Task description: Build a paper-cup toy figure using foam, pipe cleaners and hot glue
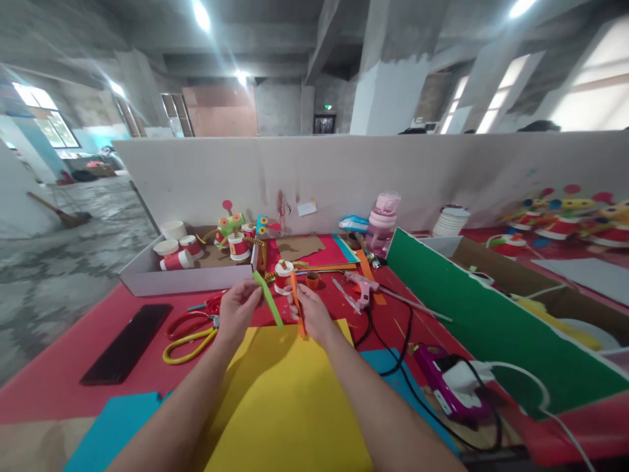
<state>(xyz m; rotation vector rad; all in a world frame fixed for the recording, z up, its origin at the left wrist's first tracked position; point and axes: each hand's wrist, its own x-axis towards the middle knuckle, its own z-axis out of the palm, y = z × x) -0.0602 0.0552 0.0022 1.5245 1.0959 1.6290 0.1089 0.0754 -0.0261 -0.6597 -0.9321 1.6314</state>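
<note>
My left hand pinches the upper end of a light green paper strip, which slants down to the right. Upright in my right hand is an orange paper strip, held between thumb and fingers. Both strips hang above the far edge of a large yellow sheet. Just behind my hands stands a small red and white cup. A brown tape roll lies right of that cup.
Red-and-yellow-handled scissors and a black phone lie left. A white box holds cups and paper figures. On the right are a pink glue gun, a purple power strip with cables, and a green-sided box.
</note>
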